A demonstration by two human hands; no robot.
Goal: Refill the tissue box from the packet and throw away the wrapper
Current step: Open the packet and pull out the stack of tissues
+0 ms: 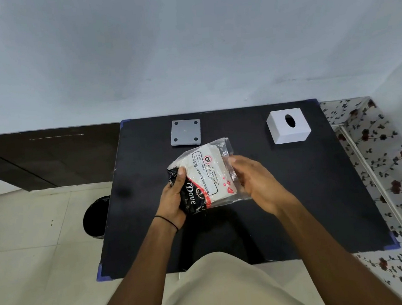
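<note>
A tissue packet [205, 173] in clear, black and red plastic wrap is held above the middle of the black table [309, 203]. My left hand [173, 198] grips its black lower-left end, thumb on top. My right hand [253, 179] holds the clear right edge of the wrapper. White tissues show inside the packet. A white cube tissue box [287, 126] with an oval slot on top stands at the table's far right. A grey square plate [185, 132] with four dark dots, likely the box's base, lies flat at the far middle.
A black round bin [96, 216] stands on the tiled floor just left of the table. A dark wooden cabinet [49, 156] runs along the wall at left. A floral patterned surface [391, 172] borders the table's right side. The wall is directly behind the table.
</note>
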